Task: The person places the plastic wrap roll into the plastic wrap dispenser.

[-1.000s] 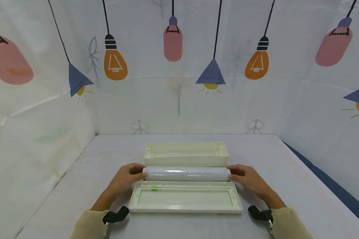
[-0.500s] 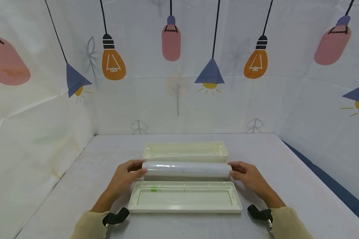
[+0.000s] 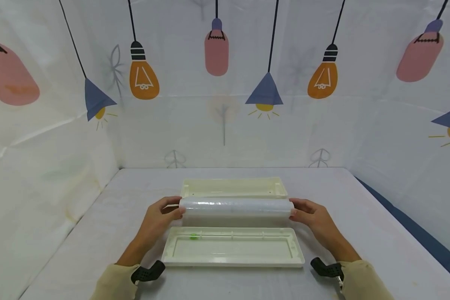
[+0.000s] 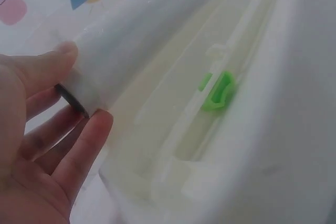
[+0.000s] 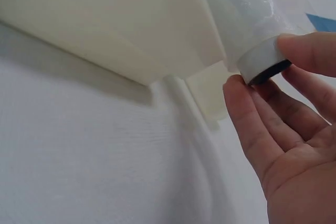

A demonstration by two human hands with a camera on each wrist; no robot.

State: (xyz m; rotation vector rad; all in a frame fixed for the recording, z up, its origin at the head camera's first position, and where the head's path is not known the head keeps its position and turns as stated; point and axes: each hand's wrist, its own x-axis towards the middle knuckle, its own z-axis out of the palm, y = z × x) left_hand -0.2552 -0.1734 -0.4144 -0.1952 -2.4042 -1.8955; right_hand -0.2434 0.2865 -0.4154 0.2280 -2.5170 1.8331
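We pinch the wrap roll [image 3: 236, 207] by both ends, left hand [image 3: 155, 221] and right hand [image 3: 315, 221]. Next, lower it gently into the box [image 3: 234, 188] at 12 o'clock.

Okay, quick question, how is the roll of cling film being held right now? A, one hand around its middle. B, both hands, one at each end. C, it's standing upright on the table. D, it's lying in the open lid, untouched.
B: the left hand and the right hand each pinch one end of the roll of cling film, holding it level above the open box.
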